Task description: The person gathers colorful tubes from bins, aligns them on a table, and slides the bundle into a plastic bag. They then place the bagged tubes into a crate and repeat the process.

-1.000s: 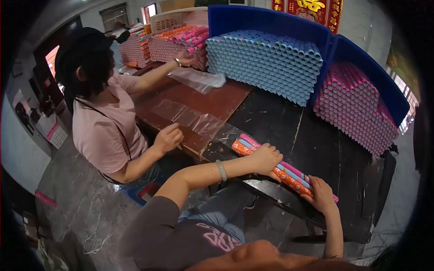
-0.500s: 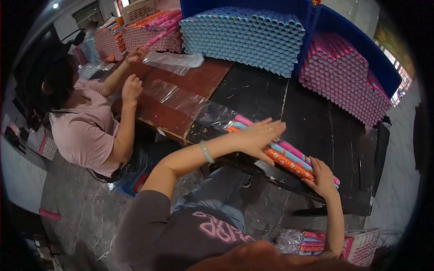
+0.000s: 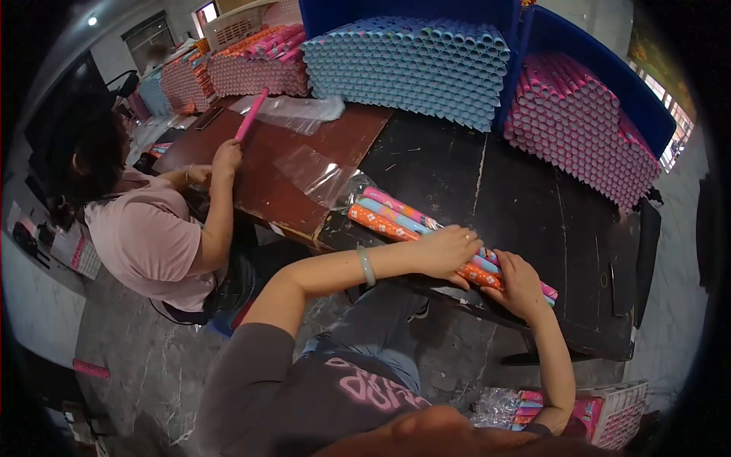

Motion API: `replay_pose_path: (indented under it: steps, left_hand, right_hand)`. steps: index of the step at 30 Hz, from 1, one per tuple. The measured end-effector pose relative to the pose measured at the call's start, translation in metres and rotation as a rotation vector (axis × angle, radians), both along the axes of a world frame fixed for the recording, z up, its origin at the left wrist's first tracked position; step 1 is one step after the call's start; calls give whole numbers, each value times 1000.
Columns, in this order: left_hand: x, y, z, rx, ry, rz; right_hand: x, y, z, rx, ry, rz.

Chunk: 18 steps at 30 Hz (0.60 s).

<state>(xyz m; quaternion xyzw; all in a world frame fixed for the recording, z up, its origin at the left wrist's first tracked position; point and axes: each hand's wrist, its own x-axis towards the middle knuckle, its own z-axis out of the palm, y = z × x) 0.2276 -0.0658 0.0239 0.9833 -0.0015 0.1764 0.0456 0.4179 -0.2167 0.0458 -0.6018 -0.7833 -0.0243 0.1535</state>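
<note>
A bundle of printed paper rolls (image 3: 384,223), in orange, light blue and pink, lies slantwise along the front edge of the black table. A clear plastic bag (image 3: 324,181) trails from its left end. My left hand (image 3: 449,251), below a pale bangle, lies over the middle of the bundle with its fingers curled across the rolls. Close beside it, my right hand (image 3: 521,286) wraps round the rolls near their right end. The two hands nearly touch, and the parts of the rolls under them are hidden.
To the left, a co-worker in a pink shirt (image 3: 152,236) holds up a pink roll (image 3: 251,116). Stacks of blue rolls (image 3: 407,72) and pink rolls (image 3: 575,126) stand at the back in blue bins. A white crate (image 3: 620,419) stands on the floor.
The bundle has shifted left along the table. My left hand's spread fingers have curled down onto it, and my right hand has come closer. The co-worker's hands have lowered, with the pink roll upright.
</note>
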Motion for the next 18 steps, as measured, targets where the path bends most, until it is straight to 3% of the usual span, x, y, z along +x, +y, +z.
replay_pose_path:
  steps: [3, 5, 6, 9, 11, 14, 15, 18]
  left_hand:
    - [2, -6, 2, -131, -64, -119]
    - [-24, 5, 25, -58, -53, -92]
    - [-40, 21, 22, 104, -78, -27]
    - [-77, 75, 3, -34, 112, 113]
    - [-64, 55, -1, 3, -39, 105]
    - [-20, 21, -11, 19, -63, -17]
    - [-12, 14, -7, -11, 70, 10]
    - [-18, 23, -5, -52, -60, -112]
  right_hand:
    - [-4, 1, -1, -3, 6, 24]
    - [-3, -9, 3, 2, -20, 28]
    - [4, -16, 2, -36, -41, -25]
    - [17, -28, -4, -66, -66, -62]
    - [14, -24, -12, -21, -38, -46]
    - [-18, -6, -14, -21, -7, -72]
    - [-21, -2, -14, 5, 5, -74]
    - [-19, -6, -9, 31, 1, -67]
